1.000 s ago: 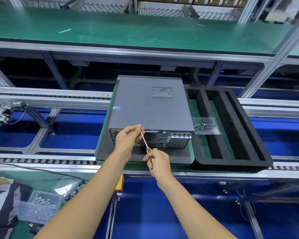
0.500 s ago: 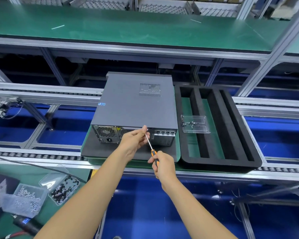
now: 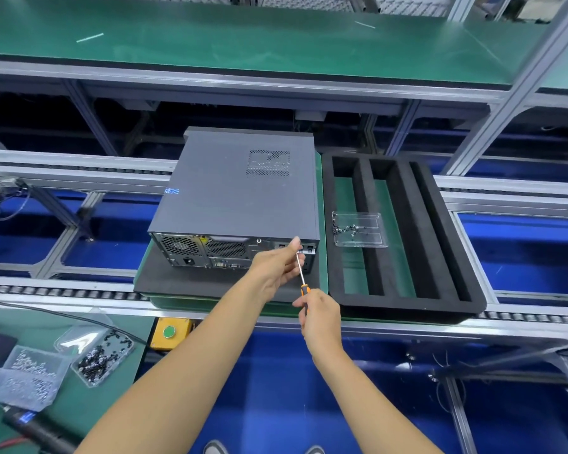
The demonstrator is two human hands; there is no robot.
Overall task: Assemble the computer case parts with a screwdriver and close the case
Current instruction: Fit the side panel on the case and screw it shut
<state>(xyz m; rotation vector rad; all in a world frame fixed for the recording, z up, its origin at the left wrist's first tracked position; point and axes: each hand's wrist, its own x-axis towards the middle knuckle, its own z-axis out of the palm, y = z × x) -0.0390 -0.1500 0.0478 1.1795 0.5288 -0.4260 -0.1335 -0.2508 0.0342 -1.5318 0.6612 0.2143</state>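
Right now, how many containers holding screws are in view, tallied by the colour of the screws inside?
Silver screws: 1, the clear box at lower left.
Black screws: 2, the clear tub beside that box, and the clear tray on the black foam insert.
Total: 3

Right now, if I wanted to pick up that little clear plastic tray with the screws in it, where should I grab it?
Probably pinch the clear tray by its two long edges, reaching straight down from above. It lies flat across the black foam insert, with loose screws inside, so keep it level.
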